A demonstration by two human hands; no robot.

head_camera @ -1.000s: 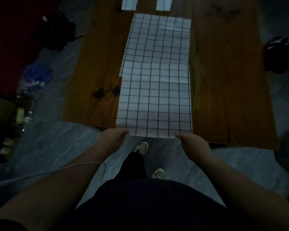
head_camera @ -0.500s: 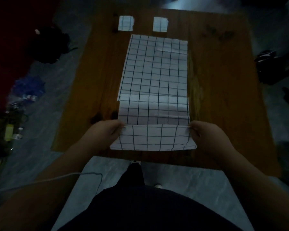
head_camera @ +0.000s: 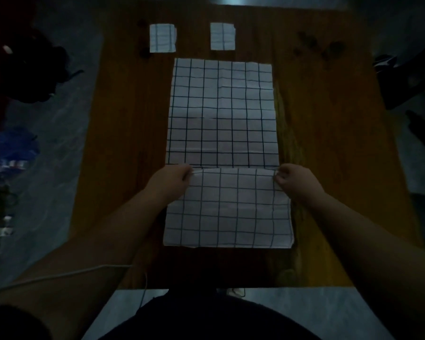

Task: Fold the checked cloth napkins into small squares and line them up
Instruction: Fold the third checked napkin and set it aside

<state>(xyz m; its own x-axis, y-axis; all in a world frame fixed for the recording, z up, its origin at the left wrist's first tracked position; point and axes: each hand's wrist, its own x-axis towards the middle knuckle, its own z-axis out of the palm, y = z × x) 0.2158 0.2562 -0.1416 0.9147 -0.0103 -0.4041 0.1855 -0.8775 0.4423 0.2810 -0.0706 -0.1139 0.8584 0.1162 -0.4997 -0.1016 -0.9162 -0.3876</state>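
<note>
Very dim, murky shadows, wide-angle edge distortion

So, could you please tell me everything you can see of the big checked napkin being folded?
The napkin is a long white cloth with a dark grid, creased, lying lengthwise down the middle of the wooden table. Its near end is folded over on top, the flap reaching roughly a third of the way up. The left hand and right hand pinch the flap's two corners.
</note>
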